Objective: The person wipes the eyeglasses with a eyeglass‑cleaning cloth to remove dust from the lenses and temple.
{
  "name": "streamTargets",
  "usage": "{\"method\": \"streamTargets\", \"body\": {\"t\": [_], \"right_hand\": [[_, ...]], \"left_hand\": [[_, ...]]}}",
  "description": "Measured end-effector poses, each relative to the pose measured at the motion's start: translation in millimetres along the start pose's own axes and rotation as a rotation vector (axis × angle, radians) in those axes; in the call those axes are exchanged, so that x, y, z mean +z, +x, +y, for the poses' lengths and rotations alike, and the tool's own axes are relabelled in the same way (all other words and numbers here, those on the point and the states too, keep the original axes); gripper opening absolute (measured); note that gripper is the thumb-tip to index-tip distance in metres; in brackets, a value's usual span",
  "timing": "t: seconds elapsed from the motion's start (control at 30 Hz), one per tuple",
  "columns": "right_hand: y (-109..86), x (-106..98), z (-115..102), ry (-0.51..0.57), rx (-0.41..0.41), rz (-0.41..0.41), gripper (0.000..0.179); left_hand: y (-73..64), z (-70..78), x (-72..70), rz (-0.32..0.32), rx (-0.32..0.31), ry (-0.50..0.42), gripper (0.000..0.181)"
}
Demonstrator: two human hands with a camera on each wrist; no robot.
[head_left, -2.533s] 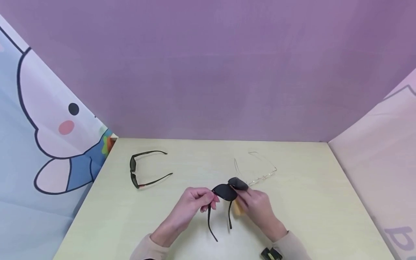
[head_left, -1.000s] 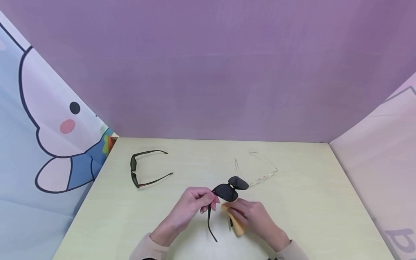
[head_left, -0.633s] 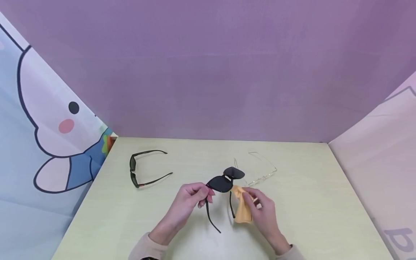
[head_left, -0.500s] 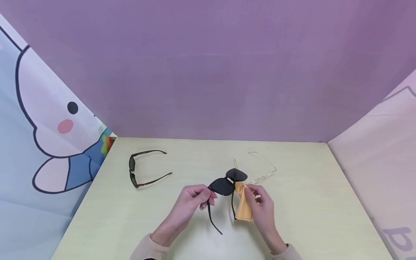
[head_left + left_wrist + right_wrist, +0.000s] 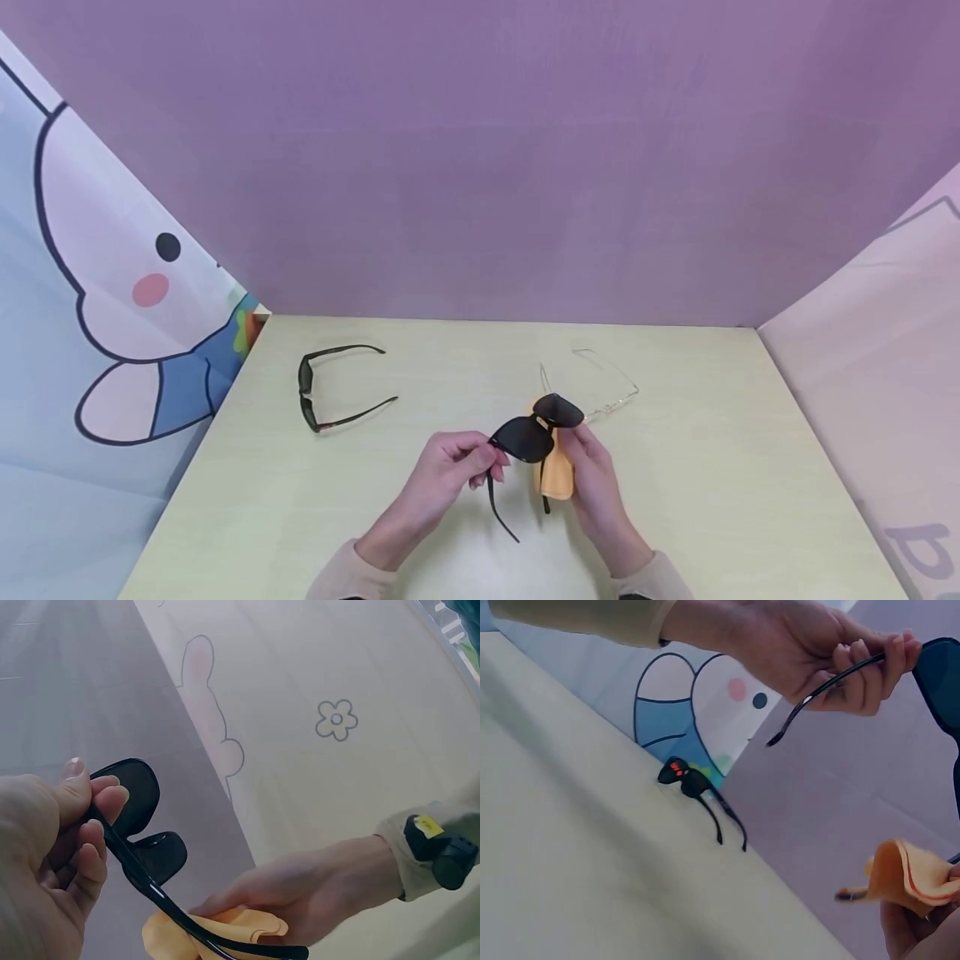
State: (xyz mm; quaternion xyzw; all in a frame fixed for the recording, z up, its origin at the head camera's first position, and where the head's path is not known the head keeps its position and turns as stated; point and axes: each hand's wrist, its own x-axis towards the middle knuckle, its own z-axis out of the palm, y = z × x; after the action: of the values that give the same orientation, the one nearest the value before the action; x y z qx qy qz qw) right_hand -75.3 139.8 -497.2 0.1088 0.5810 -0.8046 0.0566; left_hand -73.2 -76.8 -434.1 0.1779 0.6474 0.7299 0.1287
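My left hand [image 5: 442, 479] pinches a pair of black sunglasses [image 5: 522, 440] by the frame's left corner, beside the hinge. The glasses are held above the table, lenses facing away, both temples unfolded and hanging toward me. My right hand [image 5: 596, 492] grips an orange cloth [image 5: 557, 477] at the right lens, its fingers partly hidden behind that lens. Some of the cloth pokes up behind the frame near the bridge. In the right wrist view, the cloth [image 5: 900, 877] folds around the right temple, whose dark tip sticks out.
Another pair of dark sunglasses [image 5: 306, 392] lies unfolded on the table [image 5: 712, 467] at the left. Thin metal-framed glasses [image 5: 618, 406] lie behind my right hand. A purple backdrop [image 5: 480, 167] rises at the table's far edge, with printed cloth walls on both sides.
The right hand went from the right lens down to the temple, then beside the frame with the cloth hanging, and now back up behind the right lens. The left hand keeps its pinch, shifting slightly.
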Motion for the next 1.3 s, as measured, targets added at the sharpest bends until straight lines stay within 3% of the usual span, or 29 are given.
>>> {"method": "streamTargets", "body": {"t": [0.17,0.27,0.37,0.47,0.57,0.8,0.87,0.97,1.17,1.3], "right_hand": [[-5.5,0.8,14.1,-0.040,0.085,-0.021,0.050],[-6.3,0.7,12.2,-0.052,0.093,-0.009,0.051],[-2.6,-1.8,-0.7,-0.036,0.040,0.017,0.048],[2.8,-5.5,-13.3,0.020,-0.065,0.039,0.038],[4.9,-6.5,-16.2,0.055,-0.121,0.036,0.034],[-7.3,1.7,12.3,-0.068,0.047,0.037,0.050],[-8.6,3.5,15.6,-0.092,0.063,0.041,0.051],[-5.2,4.3,7.9,-0.067,0.022,0.063,0.049],[6.3,1.9,-18.5,0.122,-0.150,0.087,0.031],[2.5,5.5,-9.3,0.096,-0.097,0.074,0.038]], "left_hand": [[1.8,-1.1,-1.8,0.032,-0.004,0.022,0.025],[2.1,-3.1,-1.7,0.031,-0.011,0.020,0.025],[1.9,-4.2,-0.9,0.028,-0.020,0.008,0.026],[1.5,-3.6,0.1,0.018,-0.014,0.000,0.027],[1.8,-3.2,0.8,0.013,-0.007,-0.002,0.027],[3.2,-3.2,-0.7,0.063,0.020,0.018,0.025],[2.9,-3.7,-1.7,0.059,0.017,0.024,0.024],[2.3,-4.9,-1.3,0.036,0.005,0.025,0.025],[0.5,-5.1,2.1,0.008,0.008,0.002,0.030],[0.4,-2.1,2.0,0.032,0.005,0.031,0.026]]}}
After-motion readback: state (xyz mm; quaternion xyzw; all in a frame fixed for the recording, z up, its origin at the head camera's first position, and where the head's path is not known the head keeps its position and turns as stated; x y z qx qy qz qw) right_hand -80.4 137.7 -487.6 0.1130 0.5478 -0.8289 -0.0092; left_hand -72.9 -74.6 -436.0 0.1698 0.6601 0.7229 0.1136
